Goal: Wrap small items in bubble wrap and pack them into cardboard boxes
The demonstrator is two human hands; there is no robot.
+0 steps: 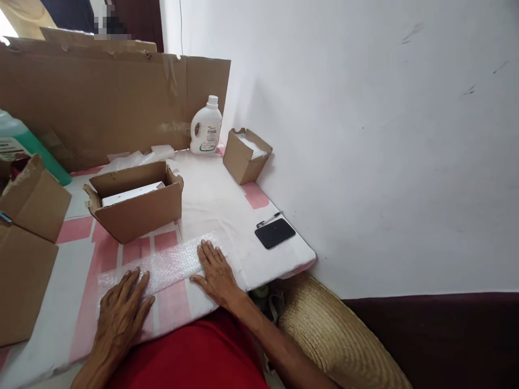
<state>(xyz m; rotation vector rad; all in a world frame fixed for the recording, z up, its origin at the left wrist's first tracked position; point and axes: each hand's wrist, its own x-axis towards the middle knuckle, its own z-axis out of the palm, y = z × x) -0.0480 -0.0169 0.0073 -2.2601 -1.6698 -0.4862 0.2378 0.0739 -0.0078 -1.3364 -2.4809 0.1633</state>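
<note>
A strip of clear bubble wrap (170, 266) lies flat on the pink-and-white table cover near the front edge. My left hand (121, 310) rests on its left end, fingers stretched out flat. My right hand (215, 273) presses on its right end, fingers also spread flat. Just behind the wrap stands an open cardboard box (135, 208) with a white flat item inside.
A white bottle (206, 126) and a small open carton (245, 155) stand at the back by the wall. A black phone (275, 233) with a pen lies at the right edge. Cardboard boxes (28, 248) crowd the left; a cardboard sheet (101, 102) leans behind. A straw hat (336, 337) sits below.
</note>
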